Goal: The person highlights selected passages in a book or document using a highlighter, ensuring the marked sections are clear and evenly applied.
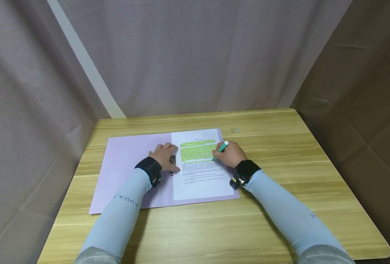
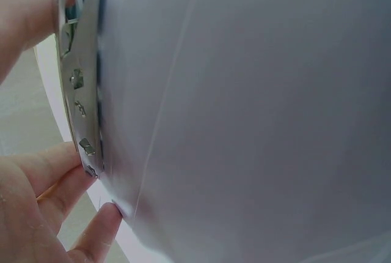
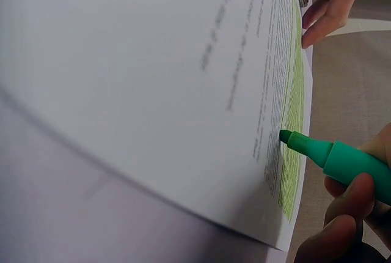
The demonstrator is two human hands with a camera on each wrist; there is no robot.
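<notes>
I hold the highlighter (image 1: 222, 147) in my right hand (image 1: 230, 154), fingers curled round its green barrel, tip on the sheet (image 1: 201, 172) at the frame's centre. In the right wrist view the tip (image 3: 286, 136) sits at the edge of the printed text, beside the lines already coloured. To do this well I judge I should keep the tip flat, draw it evenly along one line, and not stray into the margin. My left hand (image 1: 164, 156) lies flat at the sheet's left edge, fingers straight and a little spread, touching the metal clip (image 2: 82, 85) there. The sheet rests on a lilac folder (image 1: 128, 165) on the wooden table (image 1: 280, 154). Curtains fill the upper frame. Only the clip and my left fingers near the text could obstruct a stroke.
</notes>
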